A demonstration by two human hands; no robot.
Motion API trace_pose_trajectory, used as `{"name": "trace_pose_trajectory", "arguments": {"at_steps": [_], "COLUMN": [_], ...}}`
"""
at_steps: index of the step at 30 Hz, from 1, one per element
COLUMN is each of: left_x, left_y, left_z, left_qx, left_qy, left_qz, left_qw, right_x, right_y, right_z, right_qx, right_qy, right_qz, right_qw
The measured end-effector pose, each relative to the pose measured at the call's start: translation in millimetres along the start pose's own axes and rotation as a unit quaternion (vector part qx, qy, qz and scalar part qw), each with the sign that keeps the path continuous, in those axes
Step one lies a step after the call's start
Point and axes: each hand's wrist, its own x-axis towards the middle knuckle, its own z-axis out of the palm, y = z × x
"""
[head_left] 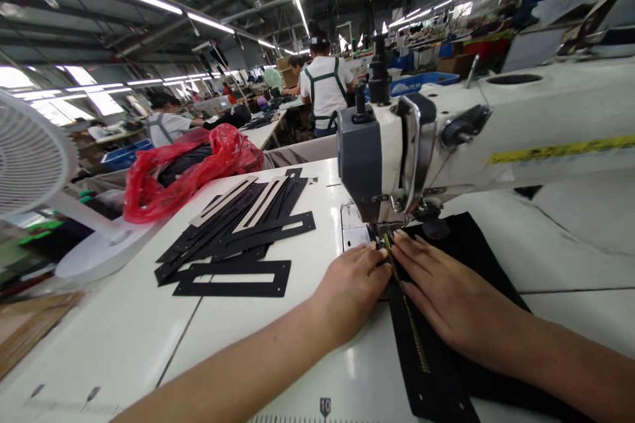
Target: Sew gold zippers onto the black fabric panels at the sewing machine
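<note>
A black fabric piece (404,357) with a gold-toothed zipper (409,317) along it runs up to the presser foot of a white and grey sewing machine (364,165). My left hand (353,284) has its fingers curled and pinched on the left edge of this piece, close by the foot. Flat on the fabric just right of the zipper lies my right hand (446,287), its fingers stretched toward the needle area. Under and beyond my right hand spreads a larger black fabric panel (479,248). The fingertips partly hide the spot under the foot.
Left of the machine, several black slotted strips (233,287) lie piled on the white table (119,317). Behind them sits a red plastic bag (149,185) with dark material. A white fan (34,152) stands at the left. A person in a white shirt (325,89) works further off.
</note>
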Motion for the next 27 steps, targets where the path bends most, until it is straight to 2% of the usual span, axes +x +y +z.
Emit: {"name": "trace_pose_trajectory", "arguments": {"at_steps": [4, 7, 12, 15, 17, 19, 21, 23, 24, 26, 27], "left_x": [1.3, -1.4, -18.4, -26.8, -28.2, -26.1, -20.5, -12.0, -7.3, 1.0, 3.7], "left_y": [-5.9, -5.9, 10.6, 21.1, 25.1, 26.9, 27.2, 26.3, 25.5, 24.2, 23.9], "left_z": [3.4, 1.8, -6.1, -9.7, -13.2, -19.2, -27.6, -35.6, -38.4, -40.5, -39.7], "left_qx": [0.006, 0.003, -0.017, -0.014, -0.018, -0.040, -0.068, -0.089, -0.098, -0.108, -0.105], "left_qy": [-0.003, -0.003, -0.005, -0.007, -0.013, -0.030, -0.059, -0.084, -0.091, -0.087, -0.081], "left_qz": [-0.008, -0.002, 0.018, 0.030, 0.028, 0.012, -0.028, -0.082, -0.112, -0.169, -0.185], "left_qw": [1.000, 1.000, 1.000, 0.999, 0.999, 0.999, 0.996, 0.989, 0.985, 0.976, 0.974], "right_x": [5.6, 4.4, -18.9, -33.2, -34.9, -27.7, -12.3, 7.6, 17.2, 31.5, 35.0], "right_y": [6.1, 4.5, -24.9, -42.8, -46.5, -41.2, -27.5, -9.1, -0.3, 11.7, 13.5], "right_z": [1.3, -7.5, -37.4, -43.0, -42.8, -45.1, -51.8, -60.4, -64.4, -70.8, -72.9], "right_qx": [-0.012, -0.003, 0.032, 0.027, 0.033, 0.099, 0.211, 0.312, 0.344, 0.368, 0.367], "right_qy": [0.000, 0.001, 0.062, 0.097, 0.102, 0.070, -0.026, -0.159, -0.205, -0.232, -0.231], "right_qz": [-0.015, -0.007, -0.011, -0.031, -0.033, -0.004, 0.079, 0.186, 0.225, 0.248, 0.247], "right_qw": [1.000, 1.000, 0.997, 0.994, 0.994, 0.993, 0.974, 0.918, 0.889, 0.866, 0.867]}}
